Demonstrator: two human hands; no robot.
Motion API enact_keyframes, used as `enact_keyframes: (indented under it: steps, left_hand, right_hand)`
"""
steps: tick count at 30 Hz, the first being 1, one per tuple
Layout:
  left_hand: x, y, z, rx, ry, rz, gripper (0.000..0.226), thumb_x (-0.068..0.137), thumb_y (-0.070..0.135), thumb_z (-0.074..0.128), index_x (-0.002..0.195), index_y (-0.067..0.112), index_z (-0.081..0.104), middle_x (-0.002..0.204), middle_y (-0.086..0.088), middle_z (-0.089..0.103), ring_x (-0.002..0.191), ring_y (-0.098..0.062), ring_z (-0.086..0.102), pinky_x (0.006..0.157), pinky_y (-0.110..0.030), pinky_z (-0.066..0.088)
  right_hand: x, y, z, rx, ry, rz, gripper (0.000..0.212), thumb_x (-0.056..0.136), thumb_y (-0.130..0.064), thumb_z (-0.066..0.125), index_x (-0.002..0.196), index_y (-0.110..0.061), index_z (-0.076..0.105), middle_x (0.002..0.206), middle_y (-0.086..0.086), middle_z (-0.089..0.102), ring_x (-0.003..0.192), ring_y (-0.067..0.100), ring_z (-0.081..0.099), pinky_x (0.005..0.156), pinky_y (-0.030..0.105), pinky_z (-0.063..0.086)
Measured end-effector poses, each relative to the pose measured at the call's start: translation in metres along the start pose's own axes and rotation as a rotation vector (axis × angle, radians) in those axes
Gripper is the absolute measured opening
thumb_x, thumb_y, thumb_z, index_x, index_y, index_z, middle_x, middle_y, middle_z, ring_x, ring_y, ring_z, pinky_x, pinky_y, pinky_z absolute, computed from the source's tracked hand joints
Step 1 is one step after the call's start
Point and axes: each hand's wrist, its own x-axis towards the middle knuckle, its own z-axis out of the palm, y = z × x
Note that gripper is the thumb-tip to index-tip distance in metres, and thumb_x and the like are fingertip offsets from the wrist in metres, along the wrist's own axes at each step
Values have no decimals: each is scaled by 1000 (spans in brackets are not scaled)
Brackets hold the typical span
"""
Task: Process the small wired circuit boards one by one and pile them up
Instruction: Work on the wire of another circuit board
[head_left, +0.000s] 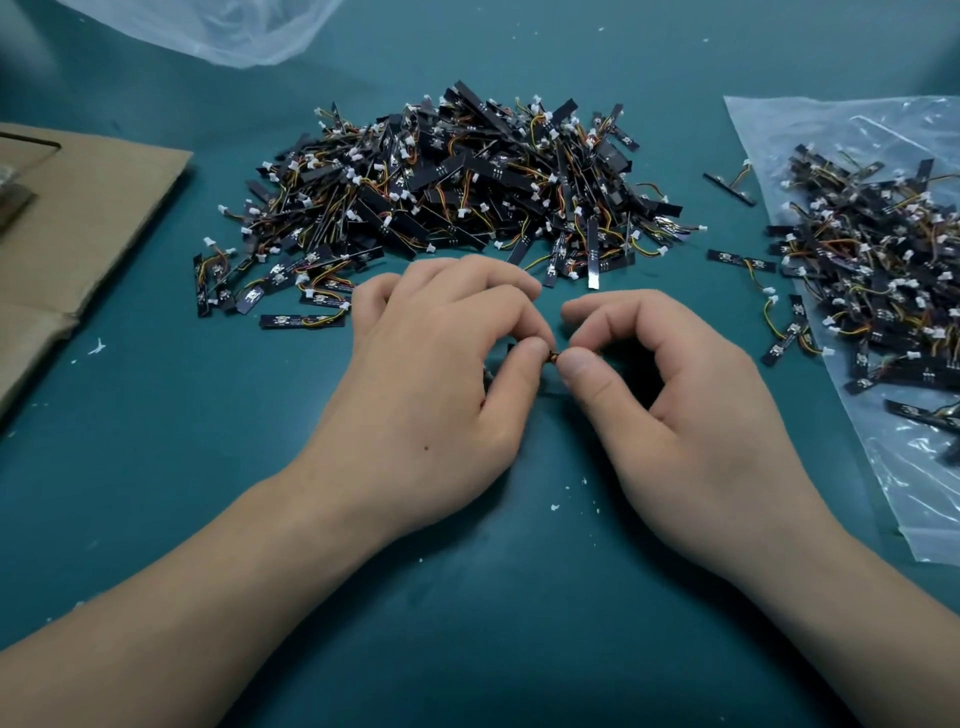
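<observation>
My left hand (441, 358) and my right hand (660, 384) meet at the middle of the table, thumbs tip to tip. Between them they pinch one small wired circuit board (554, 356); only a dark sliver with a bit of wire shows, the rest is hidden under my fingers. Just beyond my hands lies a big pile of black boards (457, 176) with white plugs and orange-yellow wires. A second heap of boards (872, 270) lies at the right on a clear plastic bag (924, 499).
A flattened cardboard sheet (88, 218) covers the left side of the green mat (156, 467). Another clear bag (218, 31) lies at the far edge. Loose boards (301, 321) are scattered at the big pile's front left, and white crumbs dot the mat.
</observation>
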Motion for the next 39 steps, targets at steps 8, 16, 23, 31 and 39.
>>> enact_keyframes:
  steps: [8, 16, 23, 31, 39]
  left_hand:
    - [-1, 5, -4, -53, 54, 12, 17, 96, 35, 54, 85, 30, 66, 114, 23, 65, 122, 0, 52, 104, -42, 21]
    - [-2, 8, -5, -155, 75, 42, 21, 97, 32, 55, 79, 29, 67, 112, 22, 66, 120, -5, 56, 102, -44, 24]
    - [-4, 11, -8, -141, -11, 134, 14, 89, 28, 60, 76, 27, 65, 113, 20, 66, 122, -8, 53, 100, -50, 24]
    - [-5, 10, -6, -98, -38, 174, 13, 88, 31, 54, 76, 28, 56, 110, 20, 65, 121, -6, 51, 100, -47, 23]
    - [-5, 9, -6, -58, -106, 249, 14, 89, 36, 51, 77, 37, 43, 113, 20, 61, 121, -8, 49, 101, -46, 22]
  right_hand:
    - [-1, 0, -2, 149, 26, -22, 17, 101, -30, 58, 91, -26, 72, 96, -11, 75, 93, 12, 70, 80, 25, 52]
    - [-1, 0, -4, 340, 3, -19, 15, 100, -27, 57, 93, -24, 70, 90, -3, 76, 80, 29, 68, 75, 49, 52]
    - [1, 2, -6, 453, -44, -32, 11, 93, -13, 59, 91, -18, 69, 78, 1, 68, 68, 25, 57, 65, 37, 49]
    - [0, 4, -9, 511, -46, -54, 12, 85, -26, 61, 87, -21, 71, 89, 13, 75, 80, 42, 64, 73, 56, 52]
    - [3, 6, -9, 550, -83, -66, 8, 78, -19, 56, 77, -11, 59, 94, 6, 77, 89, 28, 68, 80, 38, 52]
